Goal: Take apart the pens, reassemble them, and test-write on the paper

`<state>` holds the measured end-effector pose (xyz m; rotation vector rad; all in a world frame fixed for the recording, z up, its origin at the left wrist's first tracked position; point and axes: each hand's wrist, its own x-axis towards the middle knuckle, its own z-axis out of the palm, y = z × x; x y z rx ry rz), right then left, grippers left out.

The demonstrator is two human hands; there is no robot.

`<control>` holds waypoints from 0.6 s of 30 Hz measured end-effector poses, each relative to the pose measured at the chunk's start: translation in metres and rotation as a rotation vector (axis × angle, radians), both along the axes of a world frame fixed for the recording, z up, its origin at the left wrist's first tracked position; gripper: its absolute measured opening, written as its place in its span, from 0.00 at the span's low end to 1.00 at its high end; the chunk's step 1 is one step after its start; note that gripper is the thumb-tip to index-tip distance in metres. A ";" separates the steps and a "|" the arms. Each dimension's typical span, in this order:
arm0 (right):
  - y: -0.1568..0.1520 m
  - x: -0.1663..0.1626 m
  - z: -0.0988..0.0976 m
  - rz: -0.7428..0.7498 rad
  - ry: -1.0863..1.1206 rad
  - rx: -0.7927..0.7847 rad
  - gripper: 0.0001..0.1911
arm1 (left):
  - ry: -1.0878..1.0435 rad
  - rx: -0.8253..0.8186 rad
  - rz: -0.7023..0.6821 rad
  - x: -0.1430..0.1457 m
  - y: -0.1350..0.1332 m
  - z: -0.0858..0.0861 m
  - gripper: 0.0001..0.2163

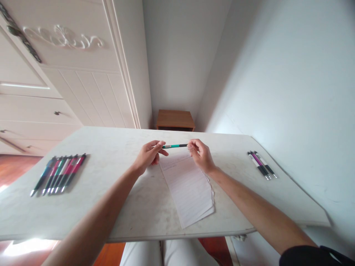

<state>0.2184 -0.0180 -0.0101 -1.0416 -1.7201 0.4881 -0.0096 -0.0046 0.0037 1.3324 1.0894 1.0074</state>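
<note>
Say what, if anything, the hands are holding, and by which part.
A teal-and-black pen, held near both ends: the left hand on the teal side, the right hand on the black side.

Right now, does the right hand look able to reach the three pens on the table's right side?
Probably yes: nothing visible blocks the right hand from the three pens, though it grips the green pen.
</note>
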 end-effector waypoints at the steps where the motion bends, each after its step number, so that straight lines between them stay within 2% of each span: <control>1: 0.000 0.000 0.000 0.002 -0.002 -0.002 0.12 | -0.001 0.005 -0.002 0.000 0.001 0.000 0.26; 8: 0.001 0.000 -0.002 0.000 -0.010 -0.006 0.12 | -0.035 0.029 -0.004 -0.002 0.002 -0.003 0.26; 11: 0.002 0.001 -0.002 -0.007 -0.005 -0.006 0.12 | -0.022 0.029 -0.004 -0.001 0.000 0.000 0.29; 18: 0.000 0.000 -0.001 0.010 -0.009 0.005 0.12 | -0.024 -0.001 0.018 0.002 -0.002 0.005 0.27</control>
